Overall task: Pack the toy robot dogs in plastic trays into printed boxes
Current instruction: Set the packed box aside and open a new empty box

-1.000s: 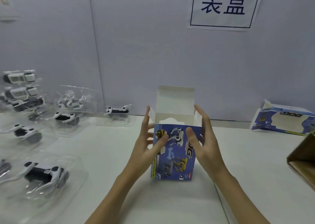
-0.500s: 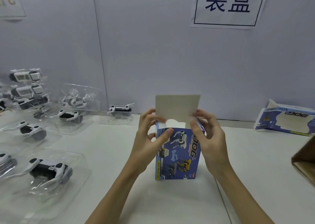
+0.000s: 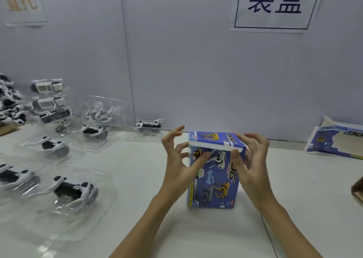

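Box (image 3: 213, 176) is standing upright mid-table with the lid (image 3: 215, 139) folded down but not tucked, left hand (image 3: 181, 159) and right hand (image 3: 252, 159) pinching its top corners, so I'd squeeze the sides square and ease the flap in evenly.

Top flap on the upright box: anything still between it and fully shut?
Nothing visible. The top flap is folded down over the upright box, a thin white edge showing at the front. The left hand and right hand hold the sides, thumbs on the front.
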